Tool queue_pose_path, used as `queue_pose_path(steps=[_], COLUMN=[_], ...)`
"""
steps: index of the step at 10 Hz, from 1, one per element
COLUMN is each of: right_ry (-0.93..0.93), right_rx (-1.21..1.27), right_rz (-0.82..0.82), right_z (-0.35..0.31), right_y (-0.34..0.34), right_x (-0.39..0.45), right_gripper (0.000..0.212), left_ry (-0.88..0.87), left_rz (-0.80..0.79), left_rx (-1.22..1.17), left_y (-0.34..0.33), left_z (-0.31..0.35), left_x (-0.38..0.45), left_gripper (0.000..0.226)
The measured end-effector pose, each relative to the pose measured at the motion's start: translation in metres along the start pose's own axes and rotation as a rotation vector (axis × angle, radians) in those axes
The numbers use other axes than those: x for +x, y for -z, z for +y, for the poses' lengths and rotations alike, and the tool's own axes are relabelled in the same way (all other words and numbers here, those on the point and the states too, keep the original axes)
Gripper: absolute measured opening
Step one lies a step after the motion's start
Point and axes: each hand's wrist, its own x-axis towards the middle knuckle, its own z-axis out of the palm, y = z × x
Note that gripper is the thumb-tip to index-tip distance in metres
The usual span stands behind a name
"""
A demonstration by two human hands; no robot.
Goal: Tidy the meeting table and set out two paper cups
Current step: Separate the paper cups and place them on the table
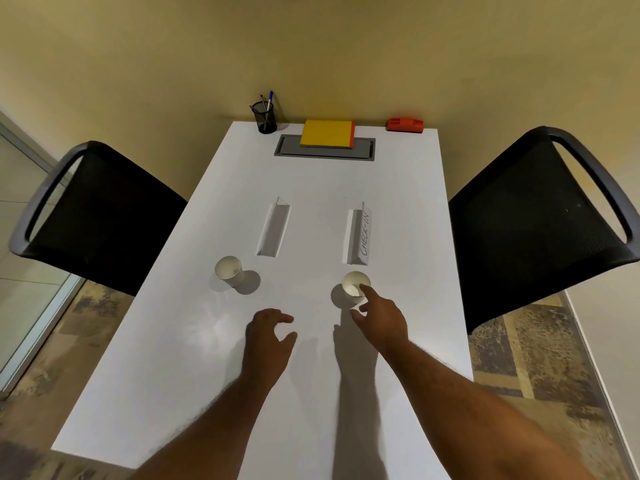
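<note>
- We see a smooth white table with two folded paper tent cards and a black mesh pen cup holding pens at top centre.
- Two empty white paper cups stand upright: the left cup at centre left, the right cup at centre.
- Our right hand touches the right cup's rim with a straight finger, gripping nothing; our left hand hovers, fingers relaxed, well apart from the left cup.

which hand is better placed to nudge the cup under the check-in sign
Right. The right hand already has fingers at the rim of that paper cup; the left hand hovers over bare table, further away.
</note>
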Motion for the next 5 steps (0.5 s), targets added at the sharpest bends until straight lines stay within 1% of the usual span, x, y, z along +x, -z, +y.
queue_pose_path(steps=[1, 3, 4, 5], right_ry=[-0.025, -0.054, -0.067, -0.068], right_rx=[0.018, 0.018, -0.013, -0.02], right_rz=[0.03, 0.11, 0.136, 0.192], right_z=[-0.001, -0.005, -0.021, -0.029], right_y=[0.0, -0.001, -0.002, -0.004], right_x=[-0.013, -0.047, -0.078, -0.09], right_gripper=[0.061, 0.062, 0.063, 0.066], left_ry=[-0.073, -0.186, -0.347, -0.464], left_rz=[0.082, -0.009, -0.051, -0.075], left_rx=[0.091, 0.131, 0.3, 0.465], left_y=[0.003, 0.016, 0.045, 0.067], left_z=[0.0, -0.005, -0.017, -0.031], left_x=[0.002, 0.0, -0.007, -0.003], left_gripper=[0.031, 0.041, 0.056, 0.063])
